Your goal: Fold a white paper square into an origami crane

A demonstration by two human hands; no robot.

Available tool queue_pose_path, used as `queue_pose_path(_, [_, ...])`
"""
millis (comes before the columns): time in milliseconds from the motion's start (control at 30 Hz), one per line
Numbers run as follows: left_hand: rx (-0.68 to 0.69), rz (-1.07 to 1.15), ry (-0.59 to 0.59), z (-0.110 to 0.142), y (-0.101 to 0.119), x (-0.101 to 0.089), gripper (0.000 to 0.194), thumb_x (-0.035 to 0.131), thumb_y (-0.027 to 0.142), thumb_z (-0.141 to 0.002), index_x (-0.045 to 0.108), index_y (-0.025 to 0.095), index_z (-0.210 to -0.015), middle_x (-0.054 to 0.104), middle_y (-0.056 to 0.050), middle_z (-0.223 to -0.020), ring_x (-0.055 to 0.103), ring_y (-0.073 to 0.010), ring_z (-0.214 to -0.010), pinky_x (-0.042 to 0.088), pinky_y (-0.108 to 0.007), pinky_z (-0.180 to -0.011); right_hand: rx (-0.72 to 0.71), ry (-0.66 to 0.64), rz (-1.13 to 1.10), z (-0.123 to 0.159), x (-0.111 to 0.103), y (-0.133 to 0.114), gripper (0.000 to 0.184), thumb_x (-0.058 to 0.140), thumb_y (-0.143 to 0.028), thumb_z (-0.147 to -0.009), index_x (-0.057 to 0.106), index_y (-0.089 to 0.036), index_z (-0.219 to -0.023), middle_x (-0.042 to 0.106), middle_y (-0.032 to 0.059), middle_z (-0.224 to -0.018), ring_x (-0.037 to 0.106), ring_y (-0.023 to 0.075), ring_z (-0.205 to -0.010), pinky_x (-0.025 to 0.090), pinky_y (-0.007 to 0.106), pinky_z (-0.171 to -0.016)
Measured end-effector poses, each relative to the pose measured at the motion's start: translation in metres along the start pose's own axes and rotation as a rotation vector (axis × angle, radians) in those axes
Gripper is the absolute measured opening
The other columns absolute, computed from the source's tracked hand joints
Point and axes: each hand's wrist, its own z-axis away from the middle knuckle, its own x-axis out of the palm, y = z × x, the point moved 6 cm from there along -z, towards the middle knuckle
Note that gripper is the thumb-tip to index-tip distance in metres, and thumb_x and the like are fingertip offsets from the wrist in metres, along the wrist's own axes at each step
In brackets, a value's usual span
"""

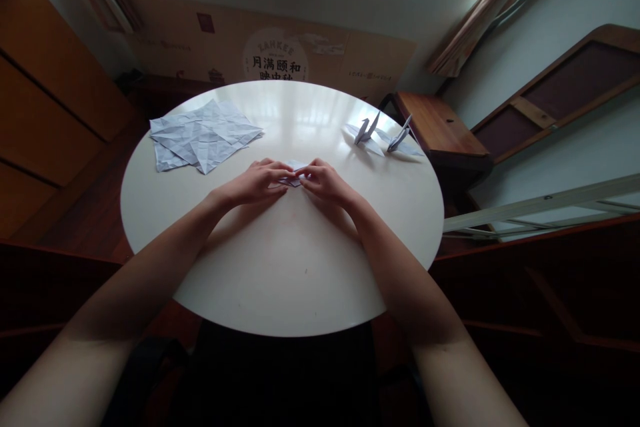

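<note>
A small folded piece of pale paper [296, 170] lies at the middle of the round white table [280, 267]. My left hand [257, 182] pinches its left side with the fingers pressed together. My right hand [324, 182] pinches its right side the same way. The two sets of fingertips nearly meet over the paper, which they mostly hide.
A pile of creased, unfolded paper sheets [203, 134] lies at the table's far left. Two finished paper cranes [367, 130] [400, 139] stand at the far right. A wooden side table [437, 127] sits beyond the right edge, and wooden cabinets [45, 94] stand on the left.
</note>
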Motion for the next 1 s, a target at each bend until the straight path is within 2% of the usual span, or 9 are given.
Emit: queue_pose_path(1000, [-0.02,-0.001,-0.025,0.0006,0.0072,-0.0052,0.044,0.06,0.036,-0.098,0.068,0.028,-0.14,0.067,-0.008,-0.142,0.056,-0.0324,-0.128,0.038,-0.049,-0.115,-0.01,-0.004,-0.027,-0.0006,0.001,0.0026,0.028,0.064,-0.021,-0.092,0.082,-0.024,-0.114,0.062,0.0068,-0.104,0.063,0.0185,-0.091,0.052,0.034,-0.092])
